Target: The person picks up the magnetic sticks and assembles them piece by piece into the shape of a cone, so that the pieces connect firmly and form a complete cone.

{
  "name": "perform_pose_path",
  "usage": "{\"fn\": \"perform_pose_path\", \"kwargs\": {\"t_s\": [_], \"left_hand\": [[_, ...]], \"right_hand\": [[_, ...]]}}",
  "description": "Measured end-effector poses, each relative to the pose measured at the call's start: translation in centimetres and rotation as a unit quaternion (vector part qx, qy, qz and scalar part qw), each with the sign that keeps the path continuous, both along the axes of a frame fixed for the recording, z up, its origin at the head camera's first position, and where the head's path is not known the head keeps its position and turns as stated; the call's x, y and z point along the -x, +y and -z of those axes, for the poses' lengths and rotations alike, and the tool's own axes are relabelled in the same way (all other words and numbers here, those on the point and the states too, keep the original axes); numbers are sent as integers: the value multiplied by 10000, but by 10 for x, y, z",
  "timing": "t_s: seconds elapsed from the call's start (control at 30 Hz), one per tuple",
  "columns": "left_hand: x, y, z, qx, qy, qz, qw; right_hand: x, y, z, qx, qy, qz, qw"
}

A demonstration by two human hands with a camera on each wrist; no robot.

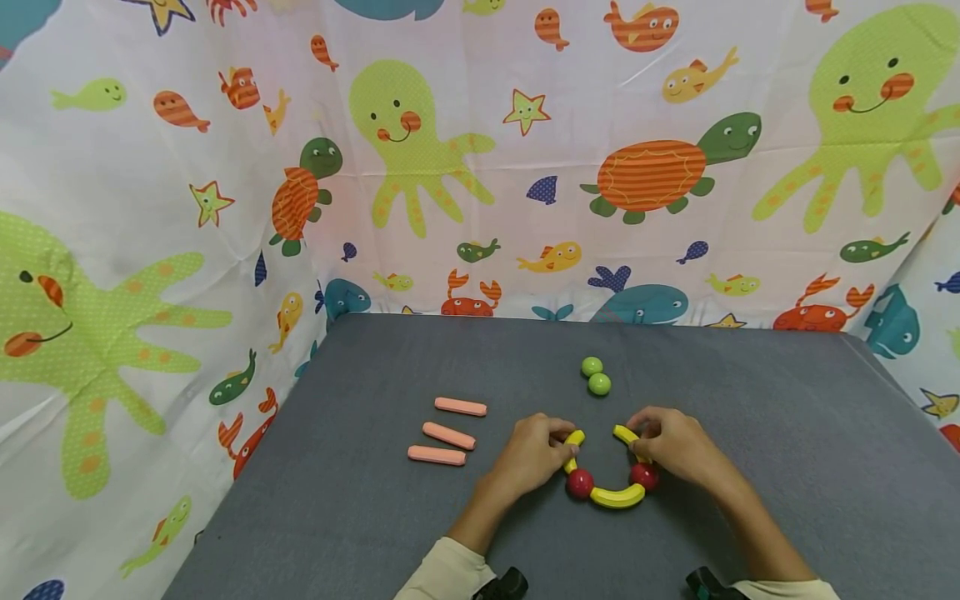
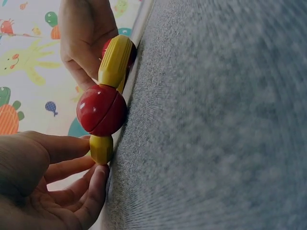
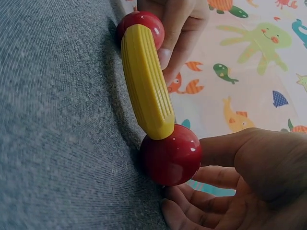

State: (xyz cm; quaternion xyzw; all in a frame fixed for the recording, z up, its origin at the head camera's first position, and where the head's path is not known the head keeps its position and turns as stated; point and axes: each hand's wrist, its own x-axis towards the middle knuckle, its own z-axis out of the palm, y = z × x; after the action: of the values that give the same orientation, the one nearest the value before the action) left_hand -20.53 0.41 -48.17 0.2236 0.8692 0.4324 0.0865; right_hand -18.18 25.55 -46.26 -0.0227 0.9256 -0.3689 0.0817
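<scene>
Curved yellow pieces and two red balls form a U on the table. A curved yellow piece [image 1: 617, 497] lies at the bottom, between the left red ball [image 1: 580, 483] and the right red ball [image 1: 643, 477]. My left hand [image 1: 531, 454] pinches the left curved yellow piece [image 2: 101, 149], which touches the left ball. On the other side, my right hand [image 1: 678, 446] holds the right curved yellow piece [image 1: 626, 434] between thumb and fingers. In the right wrist view, a red ball [image 3: 171, 155] hides most of that grip.
Two green balls [image 1: 599, 384] sit together beyond the U. Three pink sticks [image 1: 447, 436] lie left of my left hand on the grey table [image 1: 337, 508]. A curtain with printed sea animals [image 1: 480, 83] hangs behind the table and along its sides.
</scene>
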Motion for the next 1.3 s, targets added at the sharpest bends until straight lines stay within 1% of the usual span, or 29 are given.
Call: {"fn": "perform_pose_path", "kwargs": {"t_s": [0.2,0.4,0.5,0.57,0.67,0.77,0.9,1.03,1.2,1.3], "left_hand": [[0,1,2,39,24,-15,10000],[0,2,2,46,45,-40,10000],[1,3,1,90,139,-75,9998],[4,4,0,89,264,-88,9996],[10,7,-2,-33,484,-71,9988],[20,9,-3,-418,606,6,9973],[34,14,-4,-874,648,117,9940],[44,22,-6,-982,637,145,9930],[55,32,-8,-1037,660,93,9924],[62,38,-8,-1168,671,60,9909]], "right_hand": [[0,2,-2,53,-136,-24,9999],[0,2,-3,109,-157,-101,9998],[0,2,-4,81,-141,-117,9998],[0,2,-4,59,-144,-98,9998],[0,2,-4,57,-177,-49,9998],[0,2,-4,71,-220,-12,9997],[-1,2,-4,114,-193,-5,9997],[-1,2,-2,100,-177,11,9998],[-1,2,-1,105,-131,8,9999],[-1,3,-1,115,-83,-1,9999]]}}
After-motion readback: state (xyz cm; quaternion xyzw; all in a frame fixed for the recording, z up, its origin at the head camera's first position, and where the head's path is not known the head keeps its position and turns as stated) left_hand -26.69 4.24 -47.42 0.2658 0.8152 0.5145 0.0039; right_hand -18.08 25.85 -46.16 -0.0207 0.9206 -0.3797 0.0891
